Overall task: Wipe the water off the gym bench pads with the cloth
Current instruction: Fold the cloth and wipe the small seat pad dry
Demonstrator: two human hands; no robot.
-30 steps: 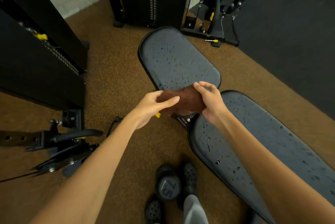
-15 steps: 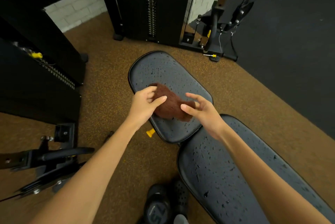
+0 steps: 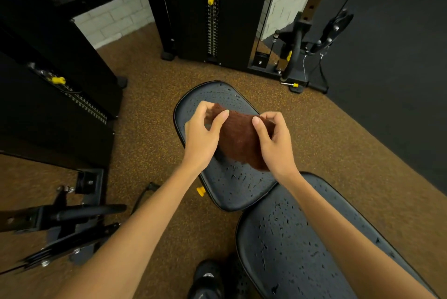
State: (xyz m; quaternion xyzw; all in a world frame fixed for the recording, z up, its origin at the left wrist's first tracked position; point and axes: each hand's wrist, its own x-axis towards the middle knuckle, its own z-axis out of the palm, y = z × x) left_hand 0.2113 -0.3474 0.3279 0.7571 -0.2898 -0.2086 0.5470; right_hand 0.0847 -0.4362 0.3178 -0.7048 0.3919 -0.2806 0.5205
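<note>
L hand [image 3: 202, 134] pinches the brown cloth [image 3: 238, 140] at its 10 o'clock corner, thumb on the near face, fingers curled over the far edge. R hand [image 3: 274, 140] pinches the cloth's 2 o'clock corner the same way, thumb in front, fingers hooked behind. Cloth is stretched btwn both hands and hangs down from them over the seat pad [image 3: 225, 177]; whether its lower edge touches the pad, can't tell.

Seat pad is dark grey, rounded, w/ water drops [image 3: 239, 176] scattered on the part showing toward 6 o'clock of the cloth and a few more at 12 o'clock near the far rim. Back pad [image 3: 302, 250] lies at 5 o'clock from the seat pad, just beside it, longer, also covered w/ drops. Small yellow knob [image 3: 200, 191] sticks out under the seat pad's edge at 7 o'clock.

Floor [image 3: 150, 153] is brown speckled rubber. Black weight stack [image 3: 212, 20] w/ a yellow pin stands at 12 o'clock; a 2nd black machine [image 3: 60, 81] w/ yellow pin at 9–10 o'clock. Black bar attachment [image 3: 79, 211] lies on the floor at 8 o'clock. Dark shoes [image 3: 208, 279] at 6 o'clock, bottom edge of view. White brick wall [image 3: 106, 20] behind the machines.
</note>
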